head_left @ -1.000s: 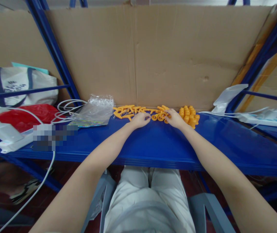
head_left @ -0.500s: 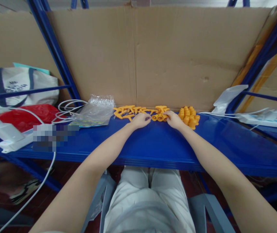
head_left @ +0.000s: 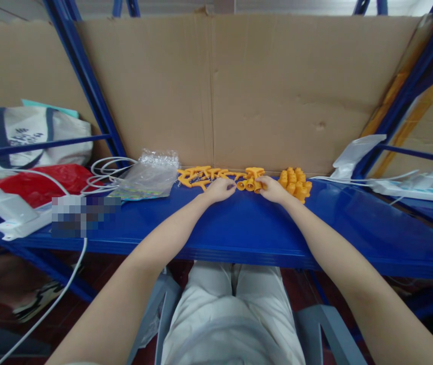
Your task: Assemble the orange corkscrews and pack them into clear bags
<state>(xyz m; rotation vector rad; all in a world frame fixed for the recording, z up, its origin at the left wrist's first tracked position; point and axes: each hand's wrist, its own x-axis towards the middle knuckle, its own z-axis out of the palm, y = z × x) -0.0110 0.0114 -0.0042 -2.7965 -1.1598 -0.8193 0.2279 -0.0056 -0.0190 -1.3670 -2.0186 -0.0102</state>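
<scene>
My left hand (head_left: 219,190) rests on the blue shelf with curled fingers and the thumb near the fingertips; what they hold, if anything, is too small to make out. My right hand (head_left: 273,190) is closed on a yellow hollow plastic cap (head_left: 258,187) at the end of a short row. Two more such caps, a left one (head_left: 241,185) and a middle one (head_left: 250,184), lie between my hands with round openings toward me. Behind them is a yellow T-shaped handle (head_left: 254,172). Several similar yellow handles (head_left: 197,174), with small metallic bits among them, lie behind my left hand.
A stacked group of yellow pieces (head_left: 295,182) stands right of my right hand. Left are a clear plastic bag (head_left: 150,177), white cables, a power strip (head_left: 22,223) and a red bag (head_left: 49,180). A cardboard panel (head_left: 216,91) closes the back of the blue shelf (head_left: 235,228).
The cap at my right hand has turned and shifted slightly, showing more of its side. The T-shaped handle behind the caps has moved a little to the right. My left hand is almost unchanged.
</scene>
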